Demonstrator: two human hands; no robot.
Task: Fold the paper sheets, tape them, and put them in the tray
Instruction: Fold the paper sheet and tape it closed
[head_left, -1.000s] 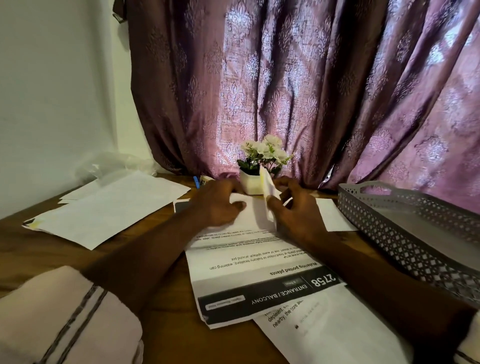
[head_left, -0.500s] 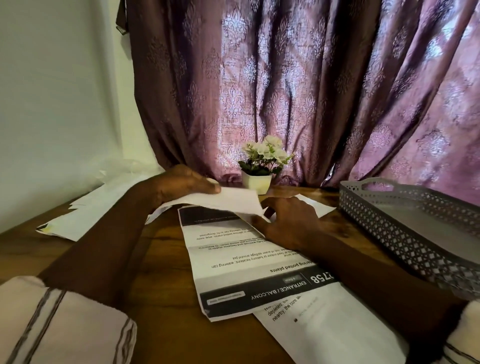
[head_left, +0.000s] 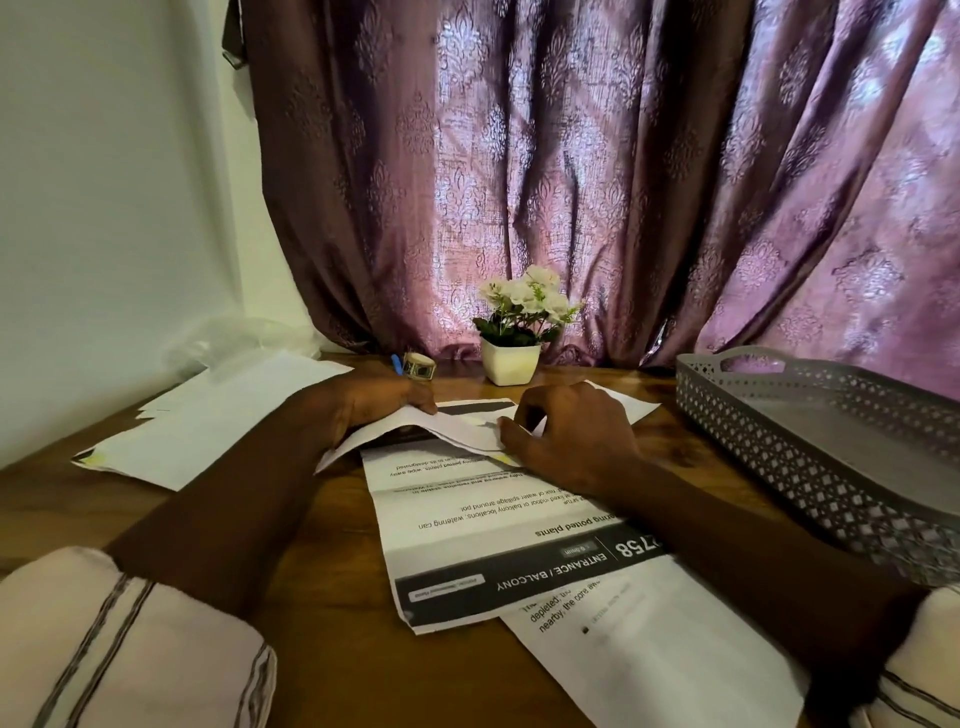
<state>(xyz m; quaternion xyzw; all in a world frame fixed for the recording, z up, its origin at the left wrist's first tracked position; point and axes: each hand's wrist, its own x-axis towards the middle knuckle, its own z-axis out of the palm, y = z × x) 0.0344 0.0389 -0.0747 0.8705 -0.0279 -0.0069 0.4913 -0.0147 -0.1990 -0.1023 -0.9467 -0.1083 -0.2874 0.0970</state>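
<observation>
A folded white paper (head_left: 441, 428) is held low over the table between both hands. My left hand (head_left: 369, 402) grips its left end and my right hand (head_left: 566, 436) pinches its right end. Under it lies a printed sheet with a black band (head_left: 498, 525), text upside down to me. Another printed sheet (head_left: 654, 654) lies beneath that, toward the near right. A roll of tape (head_left: 418, 366) stands behind my left hand. The grey perforated tray (head_left: 810, 447) sits at the right with nothing visible inside.
A stack of white sheets (head_left: 218, 415) lies at the left by the wall. A small white pot with white flowers (head_left: 511, 340) stands at the back centre before a purple curtain. A blue pen (head_left: 397, 364) lies beside the tape.
Both hands have brought the folded paper down closer to the table and my right hand has taken hold of its right end. The view shifted slightly, so the tape roll now shows.
</observation>
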